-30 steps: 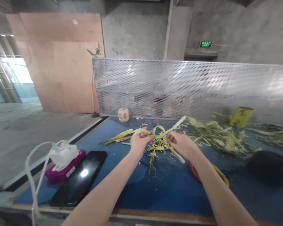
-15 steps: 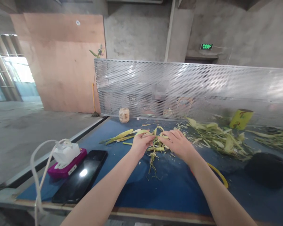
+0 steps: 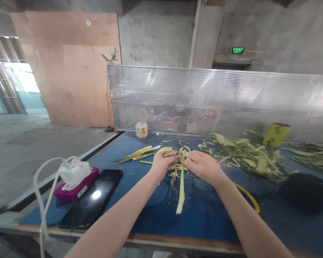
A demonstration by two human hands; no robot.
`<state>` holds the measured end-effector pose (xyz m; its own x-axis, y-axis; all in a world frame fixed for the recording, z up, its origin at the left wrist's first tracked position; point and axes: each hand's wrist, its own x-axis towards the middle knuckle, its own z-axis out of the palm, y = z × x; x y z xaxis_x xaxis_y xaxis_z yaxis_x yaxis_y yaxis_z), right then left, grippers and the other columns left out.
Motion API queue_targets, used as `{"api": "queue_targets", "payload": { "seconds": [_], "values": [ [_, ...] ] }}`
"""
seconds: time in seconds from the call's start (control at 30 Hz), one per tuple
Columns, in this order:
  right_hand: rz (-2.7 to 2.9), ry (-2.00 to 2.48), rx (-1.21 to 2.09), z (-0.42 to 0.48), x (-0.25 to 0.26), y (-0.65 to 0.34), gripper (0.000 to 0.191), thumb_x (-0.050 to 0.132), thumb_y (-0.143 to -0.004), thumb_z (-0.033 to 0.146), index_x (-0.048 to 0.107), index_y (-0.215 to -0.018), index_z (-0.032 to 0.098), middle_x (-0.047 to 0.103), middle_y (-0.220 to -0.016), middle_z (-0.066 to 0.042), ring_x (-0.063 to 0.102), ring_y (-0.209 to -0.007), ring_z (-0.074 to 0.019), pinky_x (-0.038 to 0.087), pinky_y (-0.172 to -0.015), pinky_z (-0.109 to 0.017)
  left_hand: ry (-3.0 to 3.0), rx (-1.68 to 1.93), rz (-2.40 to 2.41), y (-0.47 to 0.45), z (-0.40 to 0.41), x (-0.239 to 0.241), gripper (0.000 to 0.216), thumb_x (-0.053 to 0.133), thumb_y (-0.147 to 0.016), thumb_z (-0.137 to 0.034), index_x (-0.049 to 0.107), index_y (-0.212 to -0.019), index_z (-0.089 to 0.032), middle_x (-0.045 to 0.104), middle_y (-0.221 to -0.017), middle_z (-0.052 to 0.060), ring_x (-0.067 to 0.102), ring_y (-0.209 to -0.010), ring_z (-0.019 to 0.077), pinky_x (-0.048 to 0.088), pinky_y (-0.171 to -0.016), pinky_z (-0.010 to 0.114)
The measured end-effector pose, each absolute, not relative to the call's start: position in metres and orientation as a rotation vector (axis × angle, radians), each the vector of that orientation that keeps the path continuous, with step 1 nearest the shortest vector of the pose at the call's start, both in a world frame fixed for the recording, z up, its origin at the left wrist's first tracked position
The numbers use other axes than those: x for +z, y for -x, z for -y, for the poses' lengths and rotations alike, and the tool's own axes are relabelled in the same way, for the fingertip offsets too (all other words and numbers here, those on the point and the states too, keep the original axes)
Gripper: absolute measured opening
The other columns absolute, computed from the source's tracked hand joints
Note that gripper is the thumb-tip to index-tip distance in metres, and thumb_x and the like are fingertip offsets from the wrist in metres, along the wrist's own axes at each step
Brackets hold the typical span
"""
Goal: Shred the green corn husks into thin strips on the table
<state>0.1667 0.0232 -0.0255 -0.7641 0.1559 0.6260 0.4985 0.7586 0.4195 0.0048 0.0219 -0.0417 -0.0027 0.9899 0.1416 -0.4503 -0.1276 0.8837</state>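
My left hand (image 3: 161,165) is closed, its thumb and fingers pinching pale green husk-like leaf strips above the middle of the blue table. Close beside it, my right hand (image 3: 203,165) pinches the same bundle from the other side. One long pale green leaf strip (image 3: 181,193) hangs from between the hands toward me. Beneath them lies a small heap of plant scraps with thin stringy ends (image 3: 173,184). Fingers hide where the strips meet. Several loose leaves (image 3: 137,153) lie left of my left hand.
A large leaf pile (image 3: 247,154) spreads to the right, near a yellow cylinder (image 3: 276,134) and a dark rounded object (image 3: 305,193). A yellow curved band (image 3: 249,195) lies by my right forearm. At left are a black phone (image 3: 94,200), a purple power strip (image 3: 76,188) and a jar-like container (image 3: 141,130). Perforated metal panel (image 3: 156,86) behind.
A long pale strip now hangs down toward me from between my hands. My right hand has shifted slightly, its fingers lower and more curled. My left hand stays nearly in place.
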Motion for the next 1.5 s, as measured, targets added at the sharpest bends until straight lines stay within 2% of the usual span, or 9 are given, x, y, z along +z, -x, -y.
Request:
{"api": "queue_targets", "payload": {
  "seconds": [0.17,0.27,0.43,0.57,0.67,0.77,1.1,1.3,1.5],
  "values": [
    [2.178,0.640,-0.172,-0.029,-0.032,-0.159,0.012,0.051,-0.077,0.024,0.058,-0.069,0.018,0.059,-0.079,-0.004,0.053,-0.076,-0.0148,0.044,-0.069,-0.027,-1.027,1.484,-0.778,-0.005,-0.022,-0.042,0.056,0.073,-0.044,-0.015,0.049,-0.094,-0.014,0.059,-0.060,-0.003,0.049,-0.042,0.0062,0.038,-0.042,0.020],
    [2.018,0.829,0.180,-0.034,-0.037,-0.155,0.015,0.055,-0.072,0.030,0.055,-0.063,0.018,0.057,-0.069,-0.003,0.052,-0.062,-0.0132,0.043,-0.056,-0.025,-1.111,1.498,-0.817,-0.005,-0.022,-0.042,0.060,0.072,-0.045,-0.015,0.046,-0.099,-0.013,0.062,-0.064,-0.001,0.048,-0.039,0.0065,0.038,-0.040,0.022],
    [1.872,0.990,0.491,-0.038,-0.039,-0.155,0.020,0.053,-0.072,0.035,0.056,-0.063,0.017,0.056,-0.060,-0.001,0.051,-0.056,-0.0130,0.041,-0.053,-0.024,-1.068,1.454,-0.796,-0.008,-0.018,-0.040,0.063,0.074,-0.044,-0.015,0.047,-0.100,-0.013,0.062,-0.065,0.000,0.051,-0.045,0.0084,0.041,-0.041,0.022],
    [1.927,0.894,0.309,-0.035,-0.036,-0.156,0.015,0.053,-0.073,0.031,0.057,-0.066,0.017,0.058,-0.069,-0.003,0.052,-0.060,-0.0133,0.042,-0.055,-0.025,-0.958,1.405,-0.760,-0.008,-0.016,-0.037,0.040,0.073,-0.046,-0.017,0.055,-0.081,-0.011,0.060,-0.058,0.000,0.052,-0.047,0.0071,0.039,-0.041,0.018],
    [2.055,0.701,0.035,-0.030,-0.033,-0.157,0.009,0.053,-0.075,0.024,0.060,-0.076,0.019,0.058,-0.083,-0.005,0.054,-0.074,-0.0147,0.044,-0.066,-0.027,-0.874,1.379,-0.783,-0.006,-0.016,-0.035,0.028,0.073,-0.046,-0.017,0.056,-0.068,-0.011,0.057,-0.053,-0.001,0.052,-0.045,0.0060,0.034,-0.036,0.014],
    [2.171,0.558,-0.196,-0.025,-0.032,-0.159,0.015,0.047,-0.079,0.017,0.060,-0.084,0.021,0.058,-0.089,-0.005,0.051,-0.085,-0.0147,0.042,-0.076,-0.028,-0.852,1.396,-0.769,-0.003,-0.017,-0.034,0.030,0.073,-0.047,-0.017,0.057,-0.071,-0.012,0.056,-0.053,-0.002,0.050,-0.043,0.0046,0.031,-0.034,0.012],
    [2.333,0.424,-0.751,-0.018,-0.025,-0.164,0.021,0.041,-0.083,0.015,0.060,-0.093,0.019,0.063,-0.093,-0.003,0.050,-0.086,-0.0160,0.042,-0.077,-0.030,-0.879,1.400,-0.798,-0.004,-0.019,-0.037,0.031,0.075,-0.046,-0.020,0.057,-0.070,-0.012,0.059,-0.059,0.000,0.054,-0.047,0.0064,0.032,-0.033,0.011],
    [2.380,0.488,-0.677,-0.020,-0.025,-0.169,0.025,0.037,-0.084,0.016,0.059,-0.095,0.021,0.064,-0.094,-0.003,0.053,-0.085,-0.0159,0.043,-0.076,-0.031,-0.902,1.404,-0.780,-0.005,-0.017,-0.036,0.036,0.074,-0.046,-0.021,0.057,-0.077,-0.013,0.059,-0.058,-0.001,0.055,-0.050,0.0077,0.036,-0.035,0.013],
    [2.225,0.580,-0.281,-0.026,-0.028,-0.167,0.019,0.043,-0.081,0.017,0.061,-0.085,0.020,0.065,-0.080,-0.004,0.053,-0.076,-0.0159,0.044,-0.070,-0.029,-0.993,1.451,-0.793,-0.006,-0.014,-0.036,0.059,0.073,-0.047,-0.017,0.048,-0.100,-0.013,0.062,-0.065,0.000,0.054,-0.051,0.0089,0.042,-0.041,0.019]
  ]
}}
